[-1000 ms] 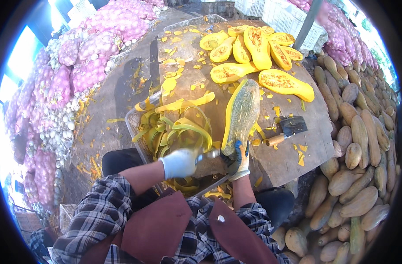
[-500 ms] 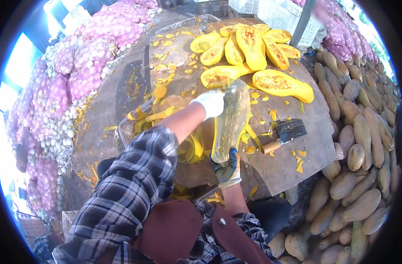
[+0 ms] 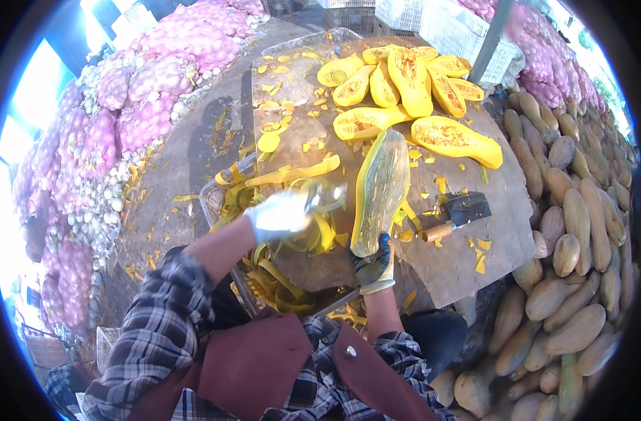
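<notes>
A long pumpkin (image 3: 383, 189) with green-grey mottled skin lies tilted on the board, its left edge peeled to bright yellow. My right hand (image 3: 374, 269), in a blue-and-white glove, grips its near end. To the left of the pumpkin, apart from it, is my left hand (image 3: 280, 214) in a white glove, smeared by motion. It is closed around a peeler (image 3: 326, 197), whose blurred metal head points toward the pumpkin. Long yellow-green peel strips (image 3: 282, 281) lie in a crate below the left hand. Peeled pumpkin halves (image 3: 409, 81) are piled at the far side of the board.
A cleaver (image 3: 464, 209) with a wooden handle lies right of the pumpkin on the wooden board (image 3: 468, 256). Unpeeled pumpkins (image 3: 576, 210) are heaped at the right. Pink net sacks (image 3: 149, 91) line the left; white crates (image 3: 454, 31) and a post (image 3: 492, 42) stand behind.
My left hand has swung from the pumpkin's upper part down and left with the peeler, and more of the peel crate shows. My right hand still holds the pumpkin's near end.
</notes>
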Tool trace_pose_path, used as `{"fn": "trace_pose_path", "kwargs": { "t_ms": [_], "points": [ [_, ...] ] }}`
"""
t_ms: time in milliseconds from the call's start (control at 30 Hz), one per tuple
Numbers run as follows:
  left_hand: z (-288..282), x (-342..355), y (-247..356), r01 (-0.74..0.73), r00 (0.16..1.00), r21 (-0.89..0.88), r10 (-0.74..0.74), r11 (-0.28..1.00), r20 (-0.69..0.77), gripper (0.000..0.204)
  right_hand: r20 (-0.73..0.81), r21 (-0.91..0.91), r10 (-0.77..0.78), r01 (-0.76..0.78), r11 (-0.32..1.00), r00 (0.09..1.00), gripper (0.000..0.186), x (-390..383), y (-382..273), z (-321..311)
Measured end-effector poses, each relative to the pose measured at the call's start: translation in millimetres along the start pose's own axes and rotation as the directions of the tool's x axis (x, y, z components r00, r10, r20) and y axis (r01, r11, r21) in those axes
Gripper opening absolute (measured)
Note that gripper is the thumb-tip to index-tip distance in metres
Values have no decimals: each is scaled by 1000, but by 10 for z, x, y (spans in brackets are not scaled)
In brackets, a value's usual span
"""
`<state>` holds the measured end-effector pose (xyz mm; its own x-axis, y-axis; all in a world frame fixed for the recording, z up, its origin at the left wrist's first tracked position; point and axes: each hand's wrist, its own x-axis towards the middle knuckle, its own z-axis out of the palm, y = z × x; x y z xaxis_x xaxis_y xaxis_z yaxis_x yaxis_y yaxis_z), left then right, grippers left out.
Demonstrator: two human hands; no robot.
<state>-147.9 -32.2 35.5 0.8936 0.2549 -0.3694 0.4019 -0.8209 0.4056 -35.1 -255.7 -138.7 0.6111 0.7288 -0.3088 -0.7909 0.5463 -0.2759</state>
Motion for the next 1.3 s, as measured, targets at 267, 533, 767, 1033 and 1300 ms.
{"fn": "trace_pose_path", "kwargs": {
  "t_ms": [267,533,767,1033,1300],
  "points": [
    [-265,1998,54,-47,986,325,95,945,-134,33,40,19,16,-17,1000,999,52,-25,107,55],
    [523,1153,398,-98,951,129,131,987,-279,55,-33,-24,-32,31,999,999,55,23,86,-71],
    [922,-90,737,38,999,14,-38,999,15,54,94,-24,58,-56,998,994,60,5,17,67],
    [34,474,149,-172,971,150,194,973,-141,28,-1,-32,-49,49,998,999,56,17,52,-117],
    [-525,2146,244,-8,999,269,18,963,-35,35,-21,-32,-43,43,999,999,58,-27,67,-30]
  ]
}}
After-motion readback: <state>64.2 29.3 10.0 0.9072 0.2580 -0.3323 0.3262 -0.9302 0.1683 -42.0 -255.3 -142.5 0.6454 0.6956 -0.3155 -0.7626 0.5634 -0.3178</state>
